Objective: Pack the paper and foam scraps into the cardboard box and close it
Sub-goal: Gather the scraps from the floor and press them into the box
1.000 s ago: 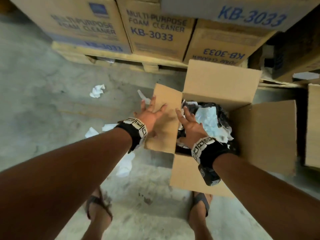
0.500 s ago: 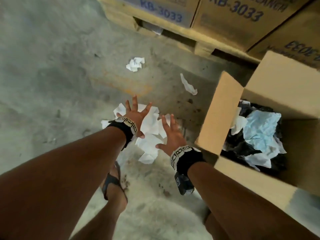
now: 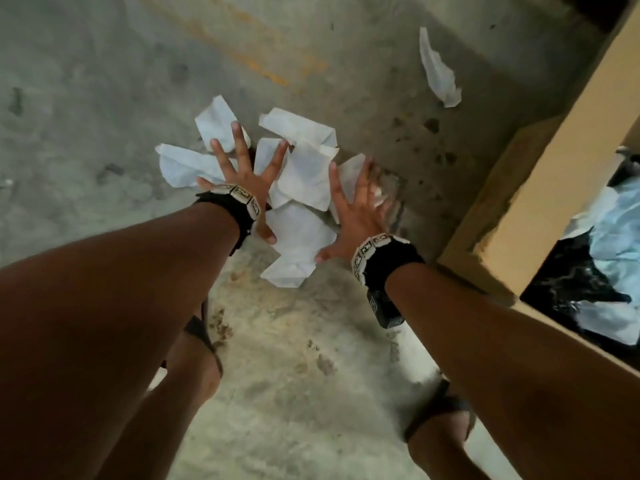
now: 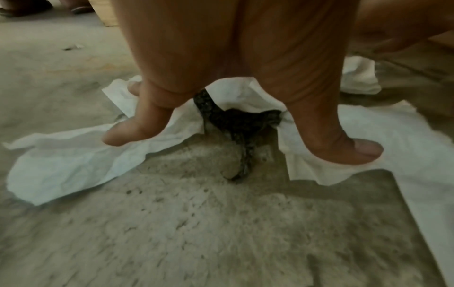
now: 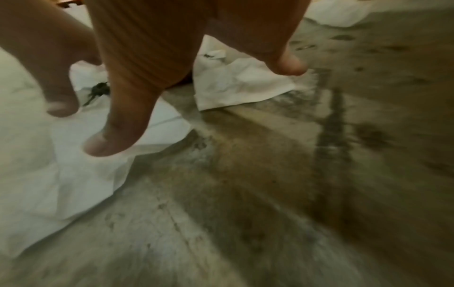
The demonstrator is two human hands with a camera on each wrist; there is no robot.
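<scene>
A heap of crumpled white paper scraps (image 3: 298,188) lies on the concrete floor in front of me. My left hand (image 3: 242,174) is spread wide over the heap's left side, and in the left wrist view its fingertips (image 4: 123,136) touch the paper (image 4: 73,155) beside a small black scrap (image 4: 233,124). My right hand (image 3: 356,209) is spread over the heap's right edge, just above the paper (image 5: 49,165) with nothing in it. The open cardboard box (image 3: 540,188) stands at the right, filled with black and pale blue scraps (image 3: 609,244).
One more white scrap (image 3: 438,71) lies alone on the floor further off. The box's left flap (image 3: 502,216) stands up close to my right wrist. My sandalled feet (image 3: 436,414) are planted below the heap.
Both hands left the box and swung left and down to the paper heap. They now reach the heap, fingers spread, the left touching the paper. The view has tilted down.
</scene>
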